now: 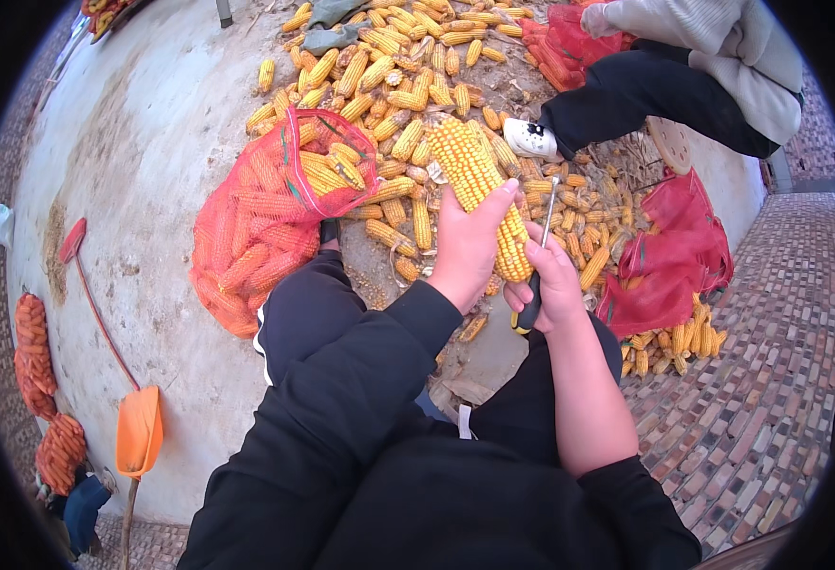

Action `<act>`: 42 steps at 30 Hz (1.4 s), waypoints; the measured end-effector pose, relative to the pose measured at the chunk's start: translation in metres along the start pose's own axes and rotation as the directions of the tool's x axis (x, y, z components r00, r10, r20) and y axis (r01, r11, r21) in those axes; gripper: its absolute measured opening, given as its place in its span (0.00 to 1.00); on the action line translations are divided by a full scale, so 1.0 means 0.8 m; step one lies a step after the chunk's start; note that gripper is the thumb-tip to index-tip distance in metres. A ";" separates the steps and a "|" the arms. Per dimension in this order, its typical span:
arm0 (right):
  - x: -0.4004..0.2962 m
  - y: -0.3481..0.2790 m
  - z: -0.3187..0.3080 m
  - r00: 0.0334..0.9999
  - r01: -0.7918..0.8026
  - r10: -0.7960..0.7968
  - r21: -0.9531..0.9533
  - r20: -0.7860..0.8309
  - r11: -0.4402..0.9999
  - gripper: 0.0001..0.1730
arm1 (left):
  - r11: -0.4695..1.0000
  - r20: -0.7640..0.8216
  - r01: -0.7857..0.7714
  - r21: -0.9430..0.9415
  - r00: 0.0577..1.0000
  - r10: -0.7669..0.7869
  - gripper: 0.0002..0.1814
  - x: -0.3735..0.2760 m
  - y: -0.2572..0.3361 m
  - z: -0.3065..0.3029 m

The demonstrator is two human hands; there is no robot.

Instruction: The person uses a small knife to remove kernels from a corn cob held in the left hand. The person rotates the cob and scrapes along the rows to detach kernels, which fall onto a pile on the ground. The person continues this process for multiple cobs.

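Observation:
My left hand (468, 246) grips a large yellow ear of corn (466, 167) around its lower half, the thumb lying across the kernels. The ear is tilted, one end pointing up and away from me. In my right hand (558, 292) is a screwdriver (550, 212) with a black and yellow handle, its metal shaft pointing up beside the ear. The right fingers also touch the ear's near end. A red mesh sack (246, 221) full of corn ears stands by my left leg, its mouth open. Behind my hands lies a heap of husked ears (410, 92).
Another person's leg (602, 117) and white shoe (529, 137) are at the heap's right. A red sack (674, 263) lies on the right, with ears (674, 345) beside it. An orange shovel (139, 431) and a red long-handled tool (96, 310) rest on the concrete at left.

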State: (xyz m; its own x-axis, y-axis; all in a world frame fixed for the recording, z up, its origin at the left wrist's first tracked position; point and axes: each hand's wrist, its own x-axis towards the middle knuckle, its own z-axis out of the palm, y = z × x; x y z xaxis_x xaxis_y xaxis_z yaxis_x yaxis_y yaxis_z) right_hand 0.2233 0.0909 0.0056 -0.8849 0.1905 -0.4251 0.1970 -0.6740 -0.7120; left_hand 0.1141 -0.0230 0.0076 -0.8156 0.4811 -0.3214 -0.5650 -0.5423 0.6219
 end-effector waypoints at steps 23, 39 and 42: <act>0.050 0.019 -0.012 0.906 -0.232 0.160 0.143 0.391 0.962 0.30 | 0.975 0.343 0.092 0.203 0.926 -0.159 0.18 0.051 0.080 0.002; -0.079 -0.037 0.075 0.963 -0.026 -0.148 -0.626 -0.225 0.780 0.23 | 0.526 0.270 -0.344 0.778 0.939 0.215 0.28 0.062 0.078 -0.021; -0.098 -0.062 0.115 0.941 -0.148 -0.225 -0.902 -0.255 0.405 0.26 | 0.458 0.296 -0.395 0.797 0.915 0.275 0.27 0.048 0.080 -0.017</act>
State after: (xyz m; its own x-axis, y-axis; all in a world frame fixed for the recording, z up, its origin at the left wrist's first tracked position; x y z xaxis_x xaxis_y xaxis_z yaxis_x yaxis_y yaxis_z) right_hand 0.2444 0.0437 0.1252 -0.7691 0.5123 -0.3823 0.5913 0.3429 -0.7299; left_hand 0.0451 -0.0490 0.0255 -0.8645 0.4948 0.0881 0.1630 0.1104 0.9804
